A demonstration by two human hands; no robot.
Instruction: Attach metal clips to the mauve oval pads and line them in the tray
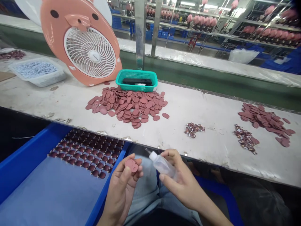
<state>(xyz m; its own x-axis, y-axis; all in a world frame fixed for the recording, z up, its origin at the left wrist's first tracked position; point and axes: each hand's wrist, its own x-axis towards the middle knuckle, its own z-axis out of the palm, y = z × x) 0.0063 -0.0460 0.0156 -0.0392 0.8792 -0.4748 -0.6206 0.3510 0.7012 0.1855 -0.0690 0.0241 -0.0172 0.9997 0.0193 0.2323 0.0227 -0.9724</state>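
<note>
Between the thumb and fingers of my left hand [122, 185] is a pinkish-red oval disc [131, 165], its face with small holes turned up. My right hand [181, 179] is wrapped round a translucent squeeze bottle [164, 167] with a white cap and thin dark nozzle. The bottle tilts so that its nozzle points up and left, a short way from the disc and apart from it. Both hands are over my lap, in front of the table edge. A big pile of similar discs [131, 106] lies on the table beyond them.
Small shiny brown parts [194, 129] lie on the white table [211, 144], with more discs [265, 121] at right. A green basket [136, 88] and pink fan [91, 56] stand behind the pile. At left are a plastic tub [47, 80] and a blue bin [28, 150] holding rows of dark-red pieces.
</note>
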